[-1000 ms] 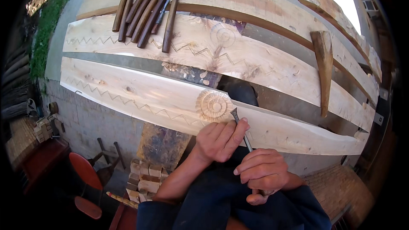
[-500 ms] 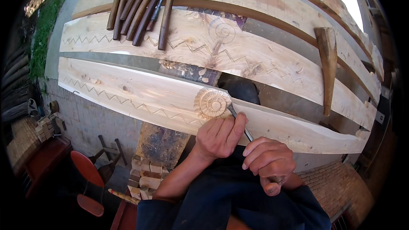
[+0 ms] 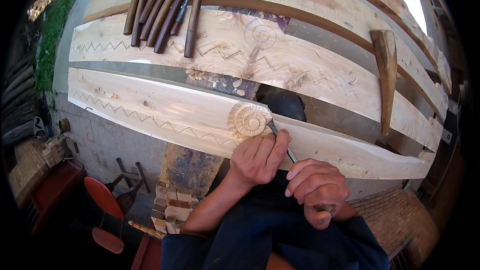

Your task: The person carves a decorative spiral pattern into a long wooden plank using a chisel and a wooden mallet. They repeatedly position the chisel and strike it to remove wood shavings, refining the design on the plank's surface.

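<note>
A steel chisel (image 3: 291, 154) slants up to the right edge of a carved round rosette (image 3: 250, 120) on the nearest pale plank (image 3: 120, 90). My left hand (image 3: 257, 157) is closed on the chisel's shaft near its blade, resting by the plank's lower edge. My right hand (image 3: 320, 190) wraps round the handle farther back, below and to the right. A zigzag groove runs leftward from the rosette along the plank. The blade's very tip is hard to make out against the carving.
More planks (image 3: 325, 80) lie beyond, one bearing zigzags and a drawn circle. Several wood-handled tools (image 3: 167, 15) lie at the upper left, a wooden mallet (image 3: 385, 80) at the right. A red chair (image 3: 100, 195) and wood blocks (image 3: 177, 211) are below.
Both hands and the chisel have moved slightly up, the right hand also rightward, bringing the blade onto the rosette's edge. The grips look the same.
</note>
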A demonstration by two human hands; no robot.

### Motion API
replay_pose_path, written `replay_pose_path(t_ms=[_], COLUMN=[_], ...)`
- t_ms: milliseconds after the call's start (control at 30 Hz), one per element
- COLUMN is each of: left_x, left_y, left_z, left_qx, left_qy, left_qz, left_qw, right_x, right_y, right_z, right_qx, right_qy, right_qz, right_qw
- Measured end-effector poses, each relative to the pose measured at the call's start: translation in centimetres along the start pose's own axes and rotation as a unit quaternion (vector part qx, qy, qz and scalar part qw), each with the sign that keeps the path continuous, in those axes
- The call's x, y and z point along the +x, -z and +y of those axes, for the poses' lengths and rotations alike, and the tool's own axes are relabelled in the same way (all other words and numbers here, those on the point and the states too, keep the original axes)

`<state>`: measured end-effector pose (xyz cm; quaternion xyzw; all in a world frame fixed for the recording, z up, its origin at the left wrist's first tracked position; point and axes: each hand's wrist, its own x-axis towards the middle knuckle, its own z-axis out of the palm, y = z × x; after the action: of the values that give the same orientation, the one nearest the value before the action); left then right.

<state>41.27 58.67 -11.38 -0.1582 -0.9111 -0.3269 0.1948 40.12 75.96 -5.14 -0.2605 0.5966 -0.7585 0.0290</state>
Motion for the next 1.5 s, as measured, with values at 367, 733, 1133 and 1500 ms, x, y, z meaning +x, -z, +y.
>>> replay_pose_path(t_ms=[367, 733, 1133, 1500], left_x=[0.4, 0.1, 3.2, 3.2], left_y=[0.2, 0.4, 1.4, 1.1], left_z=[-0.2, -0.2, -3.3, -3.5], left_qx=[-0.007, -0.086, -0.232, -0.226], left_qy=[0.006, 0.041, 0.184, 0.201], left_qz=[0.005, -0.016, 0.040, 0.050], left_qw=[1.000, 0.995, 0.954, 0.952], right_x=[-0.1, 1.1, 18.3, 18.1], right_y=[-2.9, -2.0, -2.3, -2.6], right_z=[0.7, -0.2, 2.7, 5.3], right_qx=[-0.087, -0.051, 0.059, 0.034], right_qy=[0.020, 0.028, -0.203, -0.205], right_qz=[0.090, 0.078, 0.019, 0.016], right_qw=[0.992, 0.995, 0.977, 0.978])
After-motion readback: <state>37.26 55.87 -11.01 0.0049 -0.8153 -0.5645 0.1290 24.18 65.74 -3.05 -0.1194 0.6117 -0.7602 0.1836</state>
